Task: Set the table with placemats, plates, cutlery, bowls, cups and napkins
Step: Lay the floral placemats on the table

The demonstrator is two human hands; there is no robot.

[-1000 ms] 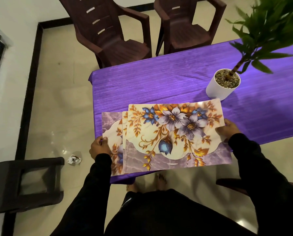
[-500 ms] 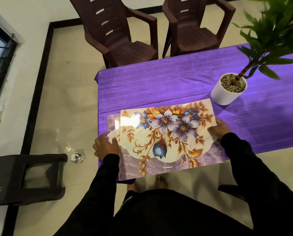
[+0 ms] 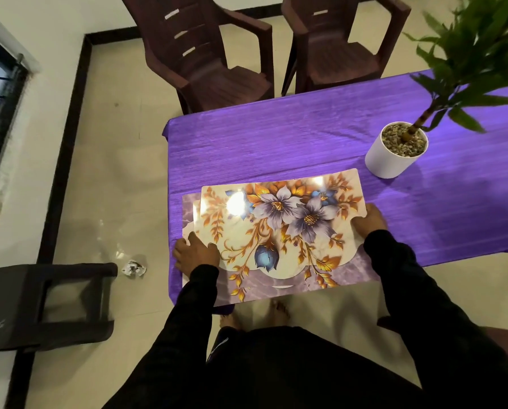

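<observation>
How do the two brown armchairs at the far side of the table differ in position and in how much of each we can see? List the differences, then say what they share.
The left armchair stands past the table's corner, partly beyond the cloth's end; the right armchair faces the table's long side. The left armchair is turned at an angle with its slotted back showing; the right armchair sits squarer, its back mostly cut off. Both are dark brown, moulded, with armrests, and empty.

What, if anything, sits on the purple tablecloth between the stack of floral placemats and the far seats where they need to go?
Nothing visible blocks that stretch. The purple tablecloth is bare between the stack of floral placemats and the two brown plastic chairs. The white potted plant stands off to the right, just beyond the stack's far right corner.
</observation>
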